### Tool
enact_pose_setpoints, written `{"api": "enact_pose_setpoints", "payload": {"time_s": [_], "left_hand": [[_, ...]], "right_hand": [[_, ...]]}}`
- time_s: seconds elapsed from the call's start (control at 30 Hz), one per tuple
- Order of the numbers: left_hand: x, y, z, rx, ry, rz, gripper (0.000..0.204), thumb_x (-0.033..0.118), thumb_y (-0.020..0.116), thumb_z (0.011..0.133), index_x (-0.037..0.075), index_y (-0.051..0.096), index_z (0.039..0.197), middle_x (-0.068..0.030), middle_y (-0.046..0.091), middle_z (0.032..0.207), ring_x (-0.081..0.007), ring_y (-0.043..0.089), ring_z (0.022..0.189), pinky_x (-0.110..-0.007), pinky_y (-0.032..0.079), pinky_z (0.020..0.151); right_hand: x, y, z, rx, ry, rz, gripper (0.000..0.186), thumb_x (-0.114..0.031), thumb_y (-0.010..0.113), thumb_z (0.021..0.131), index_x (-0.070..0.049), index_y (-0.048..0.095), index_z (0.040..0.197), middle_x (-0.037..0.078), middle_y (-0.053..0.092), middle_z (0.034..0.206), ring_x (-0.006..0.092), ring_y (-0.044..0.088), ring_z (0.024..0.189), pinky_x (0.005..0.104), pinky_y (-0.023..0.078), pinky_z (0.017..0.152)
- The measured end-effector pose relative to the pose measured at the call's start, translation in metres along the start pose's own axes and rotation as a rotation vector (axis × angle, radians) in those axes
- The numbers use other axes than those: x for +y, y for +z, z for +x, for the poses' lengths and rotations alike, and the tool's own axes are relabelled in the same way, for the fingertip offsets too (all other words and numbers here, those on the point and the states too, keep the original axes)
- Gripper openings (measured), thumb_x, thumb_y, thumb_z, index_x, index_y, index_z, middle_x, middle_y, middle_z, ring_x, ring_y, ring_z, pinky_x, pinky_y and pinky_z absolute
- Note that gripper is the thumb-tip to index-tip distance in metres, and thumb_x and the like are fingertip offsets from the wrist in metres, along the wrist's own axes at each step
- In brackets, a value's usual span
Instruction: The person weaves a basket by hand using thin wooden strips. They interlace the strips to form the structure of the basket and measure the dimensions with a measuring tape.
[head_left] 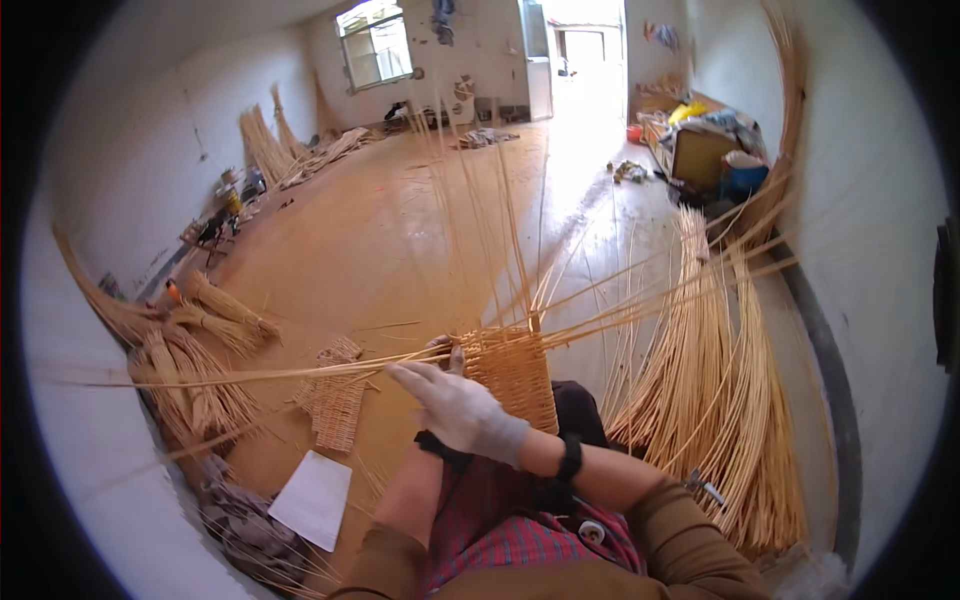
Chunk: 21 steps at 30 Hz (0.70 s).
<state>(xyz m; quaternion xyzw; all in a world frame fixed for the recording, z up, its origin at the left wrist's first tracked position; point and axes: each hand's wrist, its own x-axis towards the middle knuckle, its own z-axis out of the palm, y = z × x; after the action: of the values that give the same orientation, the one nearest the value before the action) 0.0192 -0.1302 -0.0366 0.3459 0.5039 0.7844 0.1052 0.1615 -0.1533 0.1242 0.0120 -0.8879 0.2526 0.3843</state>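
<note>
A partly woven wicker panel (pixel 520 375) stands in front of me, with long loose canes (pixel 240 374) running out to the left and others fanning up and right. My left hand (pixel 446 349) is closed at the panel's upper left edge, where the canes leave it; most of that hand is hidden behind the right one. Crossing over it, my right hand (pixel 455 408) wears a pale glove, fingers stretched out to the left just below the canes. No cane is plainly gripped in it.
Long cane bundles (pixel 690 370) lie at my right, and shorter bundles (pixel 190 380) by the left wall. A finished-looking woven piece (pixel 338 395) and a white sheet (pixel 312 498) lie on the floor at left. Upright canes lean against the right wall.
</note>
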Motion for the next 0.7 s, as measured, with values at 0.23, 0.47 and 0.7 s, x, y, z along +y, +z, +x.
{"api": "enact_pose_setpoints", "payload": {"time_s": [0.23, 0.47, 0.7], "left_hand": [[-0.006, -0.043, -0.001, -0.298, -0.164, 0.587, 0.033, 0.026, 0.068, 0.102, 0.002, 0.063, 0.124, -0.0087, 0.07, 0.118, -0.0156, 0.062, 0.107, -0.031, 0.051, 0.094], [-0.007, -0.013, 0.0, -0.21, -0.286, 0.19, 0.045, 0.035, 0.068, 0.102, -0.002, 0.061, 0.128, -0.0084, 0.072, 0.115, -0.0163, 0.064, 0.103, -0.033, 0.051, 0.094], [0.007, 0.001, -0.031, 0.037, -0.133, 0.471, 0.035, 0.021, 0.07, 0.099, 0.002, 0.061, 0.128, -0.0118, 0.071, 0.118, -0.0217, 0.066, 0.103, -0.035, 0.052, 0.092]], "right_hand": [[0.013, -0.028, 0.037, -0.13, 0.027, -0.166, 0.053, -0.012, 0.069, 0.086, -0.014, 0.059, 0.138, 0.012, 0.07, 0.122, 0.0303, 0.073, 0.095, 0.0384, 0.059, 0.079], [0.133, -0.048, -0.063, 0.914, 0.58, 0.829, 0.013, -0.006, 0.065, 0.101, -0.006, 0.061, 0.113, 0.008, 0.073, 0.105, 0.015, 0.07, 0.079, 0.0274, 0.057, 0.067], [0.147, -0.07, -0.087, 0.773, 0.83, 0.824, 0.017, -0.012, 0.068, 0.1, -0.005, 0.062, 0.115, 0.01, 0.074, 0.105, 0.0181, 0.073, 0.081, 0.0266, 0.058, 0.065]]}}
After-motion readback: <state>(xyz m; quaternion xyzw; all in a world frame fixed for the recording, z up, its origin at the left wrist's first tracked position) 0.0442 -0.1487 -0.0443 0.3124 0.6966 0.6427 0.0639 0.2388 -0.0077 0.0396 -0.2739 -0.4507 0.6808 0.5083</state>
